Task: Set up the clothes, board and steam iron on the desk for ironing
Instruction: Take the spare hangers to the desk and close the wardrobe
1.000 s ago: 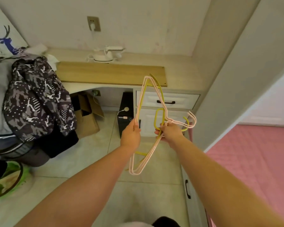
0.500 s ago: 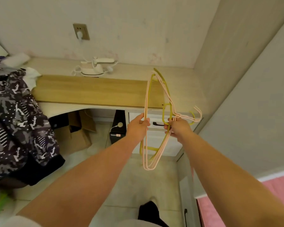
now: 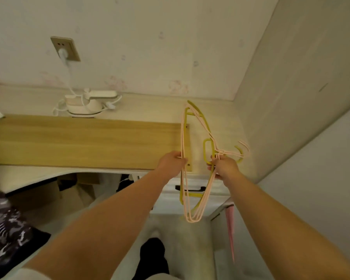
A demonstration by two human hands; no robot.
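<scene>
- Left hand (image 3: 171,161): fingers pinched on the straight bars of a bundle of hangers (image 3: 192,164), at about 12 o'clock from the viewer, over the right end of the board (image 3: 85,141).
- Right hand (image 3: 223,165): fingers curled round the necks of the same hangers just below their hooks; the hooks point toward 2 o'clock.
- Hangers: several pink wire ones and at least one yellow one, held upright on end; the upper tips lie over the surface (image 3: 150,107), the lower tips hang in front of the white drawer (image 3: 190,188).
- Board: a long wooden plank lying flat on the surface, running from 9 o'clock to the hands.
- Steam iron (image 3: 87,104): white, standing behind the board at 11 o'clock, near the wall; its cord (image 3: 69,79) runs up to a plug in the wall socket (image 3: 66,48).
- Clothes (image 3: 6,225): a dark patterned garment at 8 o'clock, below the surface edge, partly cut off by the frame.
- Obstruction: the hangers and both hands cover the board's right end and part of the drawer handle.
- Side wall (image 3: 291,98): close at 2 o'clock, just beside the hooks.
</scene>
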